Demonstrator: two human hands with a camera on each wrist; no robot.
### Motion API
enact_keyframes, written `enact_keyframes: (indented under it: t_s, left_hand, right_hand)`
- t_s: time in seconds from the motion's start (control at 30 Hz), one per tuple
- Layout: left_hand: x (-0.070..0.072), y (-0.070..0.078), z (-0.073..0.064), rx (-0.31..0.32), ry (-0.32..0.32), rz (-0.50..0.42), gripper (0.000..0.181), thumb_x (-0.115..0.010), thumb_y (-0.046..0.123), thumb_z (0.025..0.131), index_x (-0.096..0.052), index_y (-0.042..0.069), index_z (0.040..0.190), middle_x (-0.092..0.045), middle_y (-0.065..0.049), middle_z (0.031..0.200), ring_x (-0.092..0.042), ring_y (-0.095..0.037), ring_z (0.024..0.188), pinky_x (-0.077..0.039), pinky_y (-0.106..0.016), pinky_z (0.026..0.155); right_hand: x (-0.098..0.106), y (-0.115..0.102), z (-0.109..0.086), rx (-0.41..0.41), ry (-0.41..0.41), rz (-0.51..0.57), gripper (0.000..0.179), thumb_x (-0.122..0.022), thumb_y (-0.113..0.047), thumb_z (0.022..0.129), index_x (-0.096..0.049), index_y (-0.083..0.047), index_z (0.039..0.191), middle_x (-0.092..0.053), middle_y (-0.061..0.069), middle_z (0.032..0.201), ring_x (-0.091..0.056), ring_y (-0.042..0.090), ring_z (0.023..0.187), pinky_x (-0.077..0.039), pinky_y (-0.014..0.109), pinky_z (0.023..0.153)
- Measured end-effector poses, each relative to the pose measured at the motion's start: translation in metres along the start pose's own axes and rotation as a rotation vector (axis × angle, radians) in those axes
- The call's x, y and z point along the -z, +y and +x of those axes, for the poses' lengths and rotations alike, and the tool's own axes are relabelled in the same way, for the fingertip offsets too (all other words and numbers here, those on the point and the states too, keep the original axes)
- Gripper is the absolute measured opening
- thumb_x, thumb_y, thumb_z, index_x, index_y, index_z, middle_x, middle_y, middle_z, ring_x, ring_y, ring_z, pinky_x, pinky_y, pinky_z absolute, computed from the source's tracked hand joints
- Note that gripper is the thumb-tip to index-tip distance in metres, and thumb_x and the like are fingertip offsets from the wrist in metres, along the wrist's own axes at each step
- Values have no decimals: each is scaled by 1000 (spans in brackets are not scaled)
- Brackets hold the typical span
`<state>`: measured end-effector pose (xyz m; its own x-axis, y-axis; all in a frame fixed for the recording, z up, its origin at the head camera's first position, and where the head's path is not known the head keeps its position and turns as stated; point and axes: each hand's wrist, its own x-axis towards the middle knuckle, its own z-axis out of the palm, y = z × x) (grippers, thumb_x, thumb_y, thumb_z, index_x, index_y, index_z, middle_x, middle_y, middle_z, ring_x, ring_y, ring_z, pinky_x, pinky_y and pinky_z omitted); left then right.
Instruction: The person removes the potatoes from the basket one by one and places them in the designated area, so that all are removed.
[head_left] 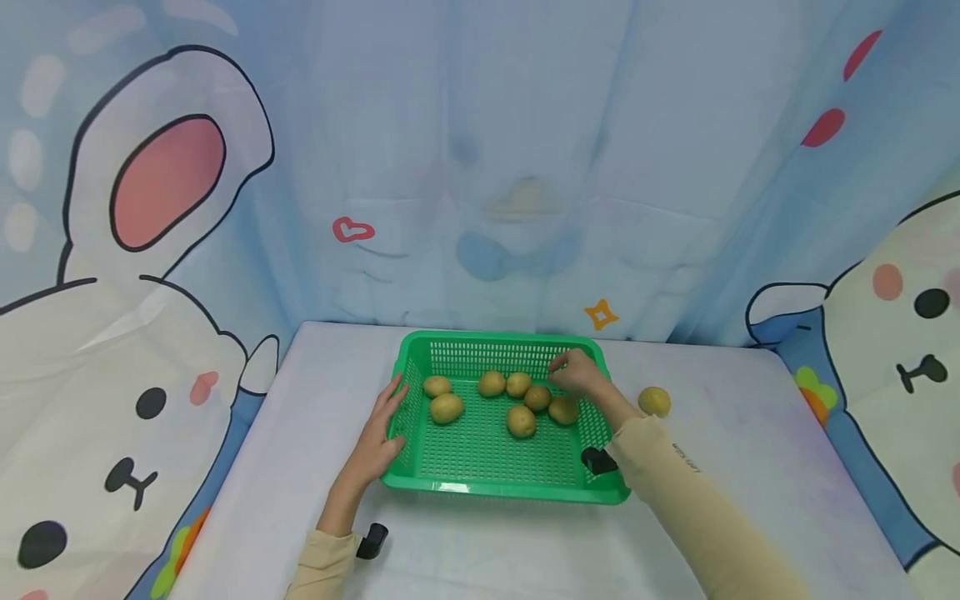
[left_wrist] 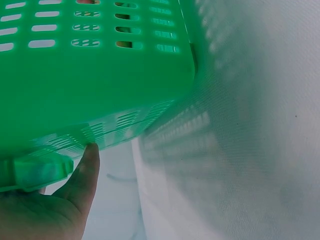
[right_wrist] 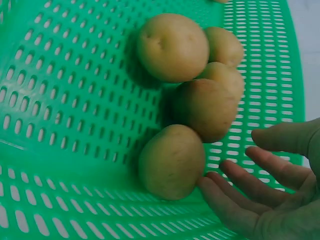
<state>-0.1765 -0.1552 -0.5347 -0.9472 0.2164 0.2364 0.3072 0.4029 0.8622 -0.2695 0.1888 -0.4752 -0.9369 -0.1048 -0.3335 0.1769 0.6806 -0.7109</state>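
A green plastic basket [head_left: 495,490] with slotted walls stands on the table, several potatoes [head_left: 521,422] lying loose in it. At its left side my left hand [head_left: 372,446] holds the rim; in the left wrist view one finger [left_wrist: 89,167] reaches along the outside wall under the lip. My right hand [head_left: 576,372] is over the basket's back right part, its fingers loosely bent around nothing. In the right wrist view one fingertip is at the edge of the nearest potato [right_wrist: 172,162], apparently touching it. Other potatoes [right_wrist: 207,110] cluster beside that one.
Outside the basket, to its right, a single potato [head_left: 655,402] lies on the white-covered table [head_left: 247,508]. A blue curtain [head_left: 525,167] with cartoon animals hangs behind the table and at both sides. Small black devices [head_left: 372,542] sit at both wrists.
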Motion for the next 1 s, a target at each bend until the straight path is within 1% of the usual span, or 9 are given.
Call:
enact_keyframes:
  t_s: [0.07, 0.17, 0.27, 0.33, 0.43, 0.53, 0.67, 0.83, 1.0]
  left_hand:
    - [0, 1, 0, 4, -3, -2, 83, -48, -17, 69, -34, -7, 149, -17, -14, 163, -12, -39, 149, -17, -65, 112]
    - [-1, 2, 1, 2, -2, -8, 83, -48, -17, 68, -35, -6, 149, -18, -15, 162, -12, -38, 149, -16, -66, 112]
    - [-2, 1, 1, 1, 1, -10, 84, -49, -17, 67, -36, -5, 149, -18, -15, 162, -11, -38, 149, -15, -65, 113]
    - [-2, 1, 2, 0, 1, -12, 84, -49, -17, 67, -36, -5, 149, -19, -15, 162, -12, -38, 149, -15, -66, 113]
    - [-3, 2, 2, 1, -1, -3, 84, -48, -16, 68, -35, -5, 149, -18, -14, 163, -12, -38, 149, -16, -65, 113]
    - [-2, 2, 2, 3, -2, 5, 84, -48, -16, 68, -34, -5, 150, -17, -13, 163, -12, -37, 149, -16, -64, 113]
    - [-2, 1, 2, 2, -1, 8, 83, -47, -15, 68, -34, -5, 150, -17, -13, 163, -13, -37, 149, -17, -65, 112]
    - [-1, -2, 2, 1, -3, 13, 83, -47, -16, 69, -33, -6, 150, -17, -14, 163, -13, -37, 149, -18, -65, 112]
    - [0, -1, 1, 6, -2, 13, 83, -48, -16, 69, -34, -5, 150, -17, -13, 163, -12, -37, 149, -17, -64, 113]
  right_hand:
    - [-2, 2, 0, -18, 21, -8, 37, -57, -3, 90, -57, 14, 123, -55, 32, 123, -60, 40, 101, -56, 47, 79]
    - [-3, 4, 1, -17, 50, -54, 36, -56, -2, 88, -58, 14, 120, -56, 33, 122, -60, 38, 97, -56, 45, 75]
    - [-5, 6, 3, -19, 56, -97, 36, -56, -1, 85, -60, 13, 118, -58, 32, 120, -58, 34, 90, -54, 43, 71]
    - [-5, 7, 3, -21, 51, -118, 37, -56, -1, 83, -60, 13, 117, -58, 32, 119, -57, 33, 90, -54, 44, 70]
    - [-5, 5, 2, -36, 42, -124, 39, -56, -1, 81, -60, 13, 117, -58, 32, 119, -57, 35, 91, -55, 47, 70]
    - [-5, 3, 0, -46, 36, -129, 39, -56, -1, 82, -60, 13, 118, -57, 32, 120, -59, 40, 96, -55, 50, 70]
    - [-5, 3, 0, -47, 29, -147, 35, -55, -1, 84, -61, 13, 115, -58, 32, 119, -59, 44, 104, -56, 50, 71]
    - [-6, 6, 2, -39, 17, -160, 33, -58, -2, 83, -61, 13, 113, -59, 32, 116, -59, 44, 102, -55, 48, 70]
    - [-10, 9, 3, -37, 16, -148, 37, -59, 0, 78, -61, 13, 112, -58, 31, 116, -58, 42, 100, -55, 47, 72]
